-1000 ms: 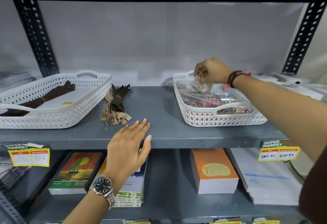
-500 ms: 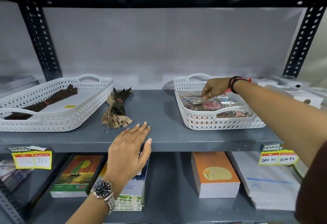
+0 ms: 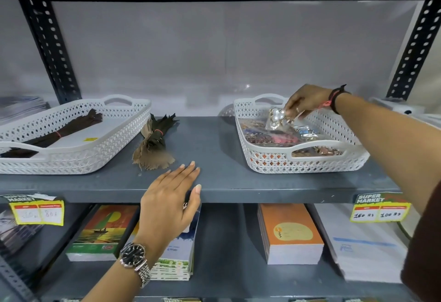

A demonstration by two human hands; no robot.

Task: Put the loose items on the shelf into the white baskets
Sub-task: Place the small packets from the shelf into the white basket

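**Last loose bundle lies just ahead-left of the left hand**

One loose item is seen on the grey metal shelf (image 3: 214,149) — a rubber-banded bundle of dark brown and tan zippers (image 3: 154,145), lying just beside the right wall of the left white lattice plastic basket (image 3: 78,156), not inside it. Its long axis runs near-to-far, tan ends fanned toward the shelf's front edge, dark ends pointing back and slightly right. The left hand (image 3: 170,202) is laid flat and open on the front edge of the shelf, fingers extended, nothing held; the bundle lies just beyond and to the left of its fingertips, apart from them. The left hand is clearly the nearer one.

The right hand (image 3: 306,101) is raised over the far end of the right white lattice plastic basket (image 3: 305,162), fingers pinched shut on a small clear packet of pearl-and-gold jewellery (image 3: 279,117) — held above the pile, not yet let go.

Counts: two white baskets; one zipper bundle loose on the shelf, one long dark brown zipper bundle (image 3: 57,132) already in the left basket; several jewellery packets in the right basket, exact number not countable; one packet in hand.

A short reach forward-left by the left hand is judged enough for the loose bundle.
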